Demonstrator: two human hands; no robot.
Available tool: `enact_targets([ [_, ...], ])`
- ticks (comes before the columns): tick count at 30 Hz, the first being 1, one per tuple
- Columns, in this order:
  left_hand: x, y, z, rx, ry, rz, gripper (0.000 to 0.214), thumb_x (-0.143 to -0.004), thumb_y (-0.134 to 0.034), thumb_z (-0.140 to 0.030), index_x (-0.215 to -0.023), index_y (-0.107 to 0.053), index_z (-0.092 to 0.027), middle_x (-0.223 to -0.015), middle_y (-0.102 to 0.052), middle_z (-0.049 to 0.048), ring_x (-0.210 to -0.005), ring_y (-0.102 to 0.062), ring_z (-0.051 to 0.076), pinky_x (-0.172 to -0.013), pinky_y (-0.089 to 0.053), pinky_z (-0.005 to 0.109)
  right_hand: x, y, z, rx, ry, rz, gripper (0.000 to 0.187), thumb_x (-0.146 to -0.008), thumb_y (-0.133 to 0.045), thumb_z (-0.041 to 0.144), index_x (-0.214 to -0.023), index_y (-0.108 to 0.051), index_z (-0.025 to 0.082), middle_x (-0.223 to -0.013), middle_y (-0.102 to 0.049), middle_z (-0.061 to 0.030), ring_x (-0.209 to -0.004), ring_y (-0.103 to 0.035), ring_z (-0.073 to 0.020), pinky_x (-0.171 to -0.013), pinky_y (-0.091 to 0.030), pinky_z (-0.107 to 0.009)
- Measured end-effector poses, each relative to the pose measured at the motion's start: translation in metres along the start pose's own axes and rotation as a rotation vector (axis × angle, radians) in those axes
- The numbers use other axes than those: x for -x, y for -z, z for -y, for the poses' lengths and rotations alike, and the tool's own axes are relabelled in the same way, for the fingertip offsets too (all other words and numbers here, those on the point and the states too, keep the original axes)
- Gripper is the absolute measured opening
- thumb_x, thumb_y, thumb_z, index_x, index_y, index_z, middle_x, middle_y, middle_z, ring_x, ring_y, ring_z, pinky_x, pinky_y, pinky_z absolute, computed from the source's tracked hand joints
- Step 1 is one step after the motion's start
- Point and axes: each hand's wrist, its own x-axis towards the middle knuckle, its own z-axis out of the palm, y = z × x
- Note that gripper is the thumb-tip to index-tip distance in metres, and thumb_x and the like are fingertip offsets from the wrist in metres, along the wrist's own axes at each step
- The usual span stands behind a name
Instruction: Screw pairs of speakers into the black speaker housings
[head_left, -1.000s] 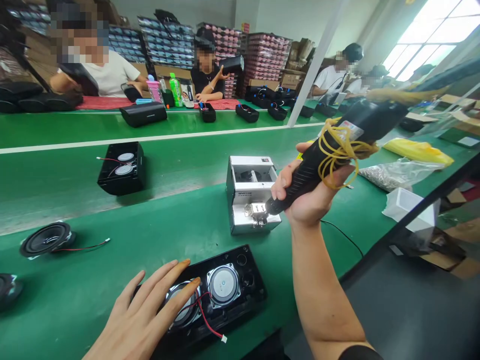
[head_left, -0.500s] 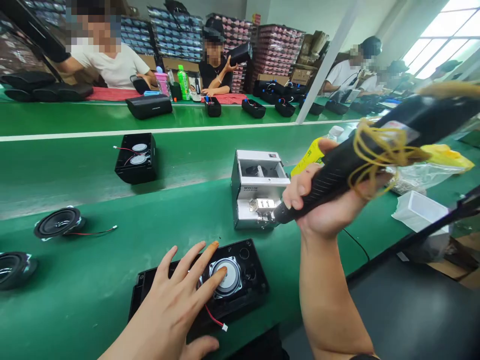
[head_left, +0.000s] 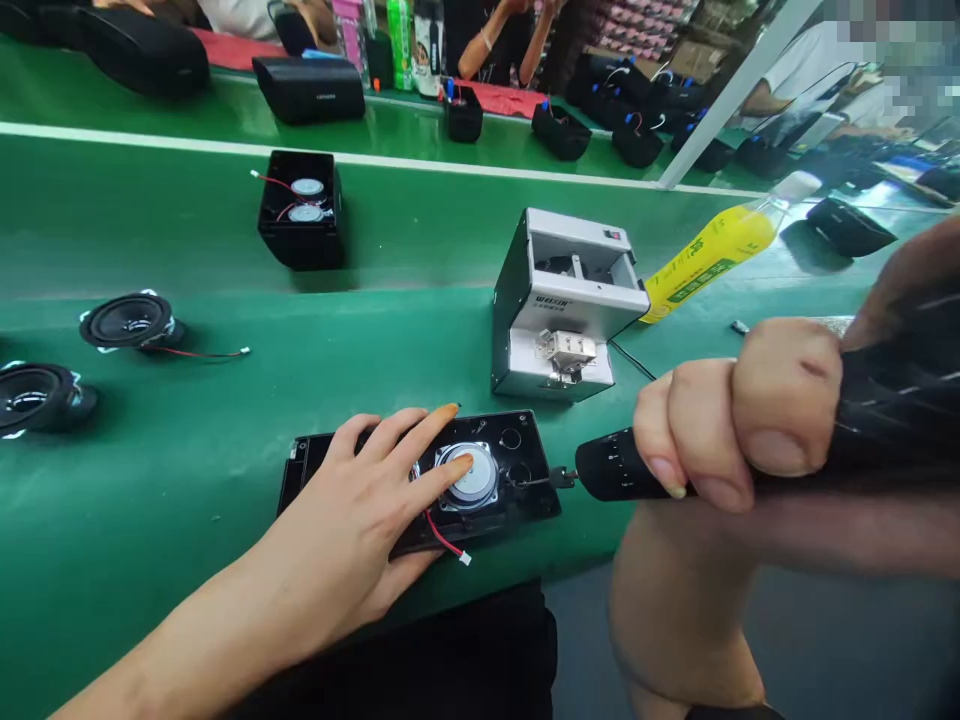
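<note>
A black speaker box [head_left: 517, 505] lies flat on the green bench, a round speaker driver with a pale centre [head_left: 474, 478] set in it. My left hand [head_left: 375, 500] grips this box, fingers spread over its top, index fingertip on the driver, thumb at the near side. A red wire with a white plug [head_left: 465, 558] hangs past the near edge. In my right hand [head_left: 739, 420] is a black electric screwdriver [head_left: 611, 467], closed in the fingers and held nearly level. Its thin bit reaches over the box's right end, beside the driver; whether it touches a screw, I cannot tell.
A silver screw feeder [head_left: 570, 300] stands behind the box, with a yellow-labelled bottle [head_left: 709, 255] to its right. Two loose speaker drivers [head_left: 131, 322] lie at left. Another black box [head_left: 300, 225] sits farther back. Co-workers sit across the bench behind several black housings [head_left: 562, 130].
My right hand has brought the screwdriver from the screw feeder down and towards me, to the box's right end. My left hand stays on the box; its thumb has tucked in. The view has tilted down.
</note>
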Motion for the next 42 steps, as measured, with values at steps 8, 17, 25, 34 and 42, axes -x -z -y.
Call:
enact_targets([
  [8, -0.001, 0.004, 0.000, -0.004, -0.030, -0.005, 0.070, -0.084, -0.082, -0.031, -0.150, -0.060, -0.030, -0.177, -0.043, 0.0149, -0.151, -0.050, 0.044, -0.115, -0.042, 0.066, 0.007, -0.020, -0.035, 0.048, 0.053, -0.087, 0.035, -0.099, -0.077, 0.068, -0.113, -0.082, 0.036, -0.060, -0.063, 0.0061, -0.037, -0.049, -0.0124, -0.033, -0.046, -0.027],
  [17, -0.002, 0.004, -0.001, -0.020, -0.006, 0.037, 0.071, -0.086, -0.079, -0.034, -0.154, -0.058, -0.031, -0.179, -0.039, 0.0135, -0.152, -0.050, 0.043, -0.117, -0.041, 0.066, 0.008, -0.026, -0.050, 0.141, 0.025, -0.175, 0.048, -0.092, -0.076, 0.080, -0.114, -0.071, 0.037, -0.055, -0.063, 0.0092, -0.031, -0.044, -0.0151, -0.036, -0.044, -0.031],
  [25, -0.004, 0.006, -0.001, -0.013, -0.031, 0.013, 0.064, -0.090, -0.078, -0.038, -0.151, -0.060, -0.029, -0.177, -0.043, 0.0156, -0.148, -0.053, 0.043, -0.112, -0.044, 0.065, 0.010, -0.028, -0.060, 0.060, 0.024, -0.188, 0.041, -0.087, -0.085, 0.074, -0.107, -0.084, 0.037, -0.056, -0.064, 0.0062, -0.033, -0.045, -0.0138, -0.034, -0.041, -0.027],
  [34, -0.004, 0.005, -0.001, -0.023, -0.035, 0.009, 0.064, -0.091, -0.078, -0.038, -0.151, -0.060, -0.028, -0.177, -0.043, 0.0159, -0.148, -0.053, 0.043, -0.111, -0.045, 0.067, 0.006, -0.022, -0.050, 0.109, -0.075, 0.008, 0.030, -0.092, -0.086, 0.062, -0.113, -0.085, 0.040, -0.066, -0.070, 0.0051, -0.042, -0.057, -0.0165, -0.041, -0.052, -0.031],
  [42, -0.005, 0.007, -0.002, -0.024, -0.037, 0.006, 0.065, -0.090, -0.078, -0.038, -0.151, -0.060, -0.027, -0.176, -0.044, 0.0168, -0.147, -0.054, 0.044, -0.110, -0.047, 0.068, 0.007, -0.034, -0.047, 0.207, -0.108, -0.006, 0.019, -0.099, -0.083, 0.052, -0.103, -0.082, 0.034, -0.061, -0.067, 0.0059, -0.041, -0.056, -0.0161, -0.042, -0.050, -0.031],
])
